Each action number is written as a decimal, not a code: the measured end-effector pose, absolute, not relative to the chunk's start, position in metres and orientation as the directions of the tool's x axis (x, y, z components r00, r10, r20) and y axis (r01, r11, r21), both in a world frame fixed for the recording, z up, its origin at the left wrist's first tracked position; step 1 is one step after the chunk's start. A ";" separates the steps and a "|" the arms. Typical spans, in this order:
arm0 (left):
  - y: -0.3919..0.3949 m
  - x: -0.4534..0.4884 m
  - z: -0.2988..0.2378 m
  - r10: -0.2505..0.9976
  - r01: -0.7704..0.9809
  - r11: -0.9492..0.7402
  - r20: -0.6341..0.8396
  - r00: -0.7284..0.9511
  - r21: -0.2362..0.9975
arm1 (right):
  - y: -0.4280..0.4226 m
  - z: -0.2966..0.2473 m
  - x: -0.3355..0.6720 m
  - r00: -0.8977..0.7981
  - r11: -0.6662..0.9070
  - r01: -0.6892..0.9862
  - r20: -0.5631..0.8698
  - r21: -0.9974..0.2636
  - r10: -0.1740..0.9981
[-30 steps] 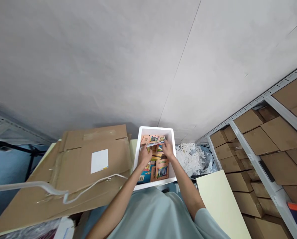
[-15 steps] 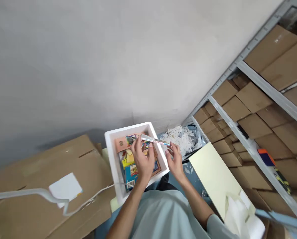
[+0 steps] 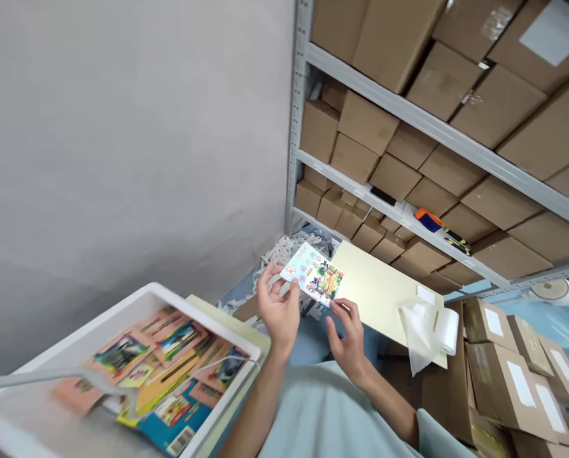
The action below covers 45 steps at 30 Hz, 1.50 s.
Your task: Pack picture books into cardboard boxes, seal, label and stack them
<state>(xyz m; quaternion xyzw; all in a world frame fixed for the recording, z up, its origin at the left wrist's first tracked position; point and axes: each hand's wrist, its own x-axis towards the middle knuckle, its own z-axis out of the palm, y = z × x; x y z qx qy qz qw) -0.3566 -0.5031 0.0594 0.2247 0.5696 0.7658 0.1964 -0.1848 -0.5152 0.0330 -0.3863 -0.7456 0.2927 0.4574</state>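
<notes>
Both my hands hold a small colourful picture card (image 3: 316,280) in front of my chest. My left hand (image 3: 277,310) pinches its left end, fingers closed on it. My right hand (image 3: 347,332) grips its lower right corner from below. The printed face of the card is turned up toward me. At the lower left stands a white foam box (image 3: 122,312) filled with several similar colourful cards and packets (image 3: 170,369). Neither hand touches the box.
A pale yellow board (image 3: 380,292) with white plastic bags (image 3: 428,327) lies right of my hands. A metal shelf rack (image 3: 422,127) stacked with brown cartons fills the right. An orange-and-blue tool (image 3: 430,221) lies on a shelf. Labelled cartons (image 3: 518,375) sit lower right; white paper scraps (image 3: 284,251) lie by the wall.
My hands lifted one card out of the foam box and carried it right. The view swung right, so the box is now at lower left and the shelves are close.
</notes>
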 end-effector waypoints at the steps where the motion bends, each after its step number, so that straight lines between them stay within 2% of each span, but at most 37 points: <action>1: -0.488 -0.349 0.058 0.588 -0.055 -0.273 0.121 -0.800 0.960 | -0.503 0.035 -0.171 -0.274 0.524 0.309 0.453 -0.794 0.848; 6: -0.408 -0.301 0.056 0.772 -0.142 -0.230 0.092 -0.629 0.963 | -0.414 0.037 -0.090 -0.066 0.357 0.300 0.354 -0.885 0.933; 10: -0.348 -0.248 0.063 0.871 -0.214 -0.185 0.060 -0.487 0.959 | -0.345 0.022 -0.025 -0.017 0.130 0.138 0.128 -0.982 0.992; 12: -0.318 -0.218 0.068 0.911 -0.230 -0.157 0.051 -0.410 0.960 | -0.322 0.015 0.006 -0.030 0.078 0.042 0.077 -0.996 0.997; 17: -0.259 -0.143 0.078 0.973 -0.285 -0.063 -0.005 -0.230 0.957 | -0.302 0.016 0.074 -0.017 0.057 -0.091 0.059 -0.994 0.998; 20: -0.244 -0.106 0.075 0.988 -0.324 0.011 -0.059 -0.139 0.946 | -0.304 0.021 0.101 0.082 0.058 -0.123 0.048 -0.991 0.995; 26: -0.251 -0.063 0.052 0.966 -0.197 0.244 -0.219 0.136 0.950 | -0.303 0.024 0.129 0.287 0.088 -0.144 0.044 -0.986 0.957; 34: -0.256 -0.042 0.048 0.955 -0.116 0.253 -0.229 0.188 0.960 | -0.304 0.020 0.142 0.359 0.123 -0.158 0.059 -0.980 0.932; 40: -0.264 -0.032 0.049 0.966 -0.192 0.237 -0.210 0.152 0.952 | -0.310 0.015 0.145 0.380 0.132 -0.155 0.064 -0.979 0.923; 45: -0.270 -0.030 0.050 0.979 -0.195 0.203 -0.193 0.073 0.960 | -0.304 0.012 0.147 0.394 0.131 -0.035 0.107 -0.991 0.913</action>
